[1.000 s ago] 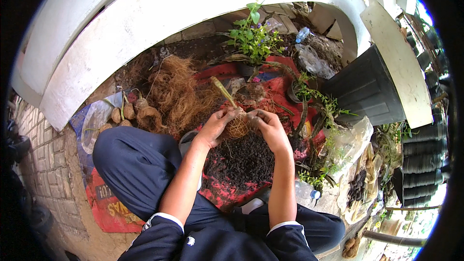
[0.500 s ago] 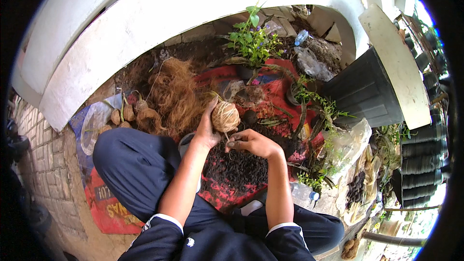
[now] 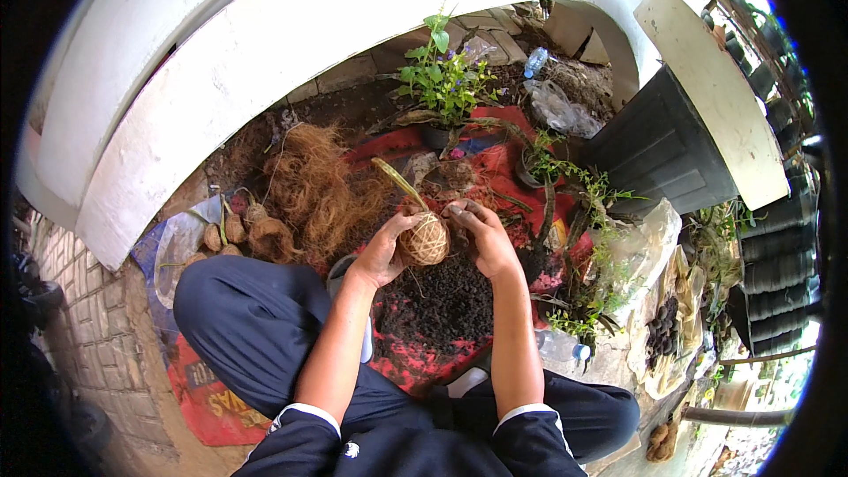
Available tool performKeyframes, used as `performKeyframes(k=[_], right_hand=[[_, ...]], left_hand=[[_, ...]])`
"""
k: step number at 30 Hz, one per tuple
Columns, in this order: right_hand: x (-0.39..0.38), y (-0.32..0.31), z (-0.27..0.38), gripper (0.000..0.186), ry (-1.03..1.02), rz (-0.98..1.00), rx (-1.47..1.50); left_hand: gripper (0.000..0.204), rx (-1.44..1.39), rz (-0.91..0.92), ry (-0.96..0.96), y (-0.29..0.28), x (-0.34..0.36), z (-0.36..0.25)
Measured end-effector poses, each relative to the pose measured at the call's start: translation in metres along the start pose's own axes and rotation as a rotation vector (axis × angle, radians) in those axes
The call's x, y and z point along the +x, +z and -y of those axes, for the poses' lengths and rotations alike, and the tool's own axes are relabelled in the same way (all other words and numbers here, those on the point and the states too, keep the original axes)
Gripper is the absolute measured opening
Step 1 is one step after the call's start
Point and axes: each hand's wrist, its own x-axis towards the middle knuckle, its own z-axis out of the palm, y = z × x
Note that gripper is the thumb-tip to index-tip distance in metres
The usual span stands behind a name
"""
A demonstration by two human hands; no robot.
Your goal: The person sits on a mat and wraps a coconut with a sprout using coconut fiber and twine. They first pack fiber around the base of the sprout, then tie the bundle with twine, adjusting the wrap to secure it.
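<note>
A round ball of brown coconut fibre (image 3: 427, 240), wound crosswise with pale string, hangs in front of me. A thick green stem (image 3: 397, 178) sticks out of its top, leaning up and to the left. My left hand (image 3: 384, 252) is closed round the ball's left side, thumb at the top. Close against its upper right side is my right hand (image 3: 481, 234), thumb and fingers pinched on the string, which is mostly hidden there. Below the ball, dark crumbly soil (image 3: 437, 305) is heaped on a red sheet (image 3: 415, 373).
Loose coconut fibre (image 3: 318, 181) lies far left, beside several small bulb-like plants (image 3: 234, 225). A potted plant (image 3: 446, 88) with purple flowers stands at the back. A black bin (image 3: 658, 146) and a clear bottle (image 3: 561, 346) are at right. A white curved wall (image 3: 291, 53) closes the far side.
The ball has turned, so its stem now stands clear above it. My right hand has moved from below the ball up to its right side. My left hand has shifted round its left side.
</note>
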Motion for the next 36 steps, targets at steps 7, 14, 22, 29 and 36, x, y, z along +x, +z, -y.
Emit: performKeyframes(k=[7, 14, 22, 29, 36], right_hand=[[-0.011, 0.008, 0.018, 0.019, -0.153, 0.092, -0.133], [-0.023, 0.023, 0.027, 0.020, -0.132, 0.337, -0.573], [-0.022, 0.038, 0.014, 0.022, -0.157, 0.474, -0.662], [-0.025, 0.036, 0.016, 0.020, -0.155, 0.449, -0.704], [-0.012, 0.031, -0.003, 0.019, -0.070, 0.589, -0.661]], left_hand=[[0.053, 0.169, 0.043, 0.123, -0.003, 0.004, 0.006], [0.034, -0.089, -0.123, 0.114, -0.016, 0.014, 0.006], [0.029, -0.157, -0.155, 0.160, -0.020, 0.011, 0.000], [0.024, -0.014, -0.214, 0.291, -0.017, 0.016, 0.003], [0.034, -0.043, -0.288, 0.275, -0.020, 0.015, 0.004]])
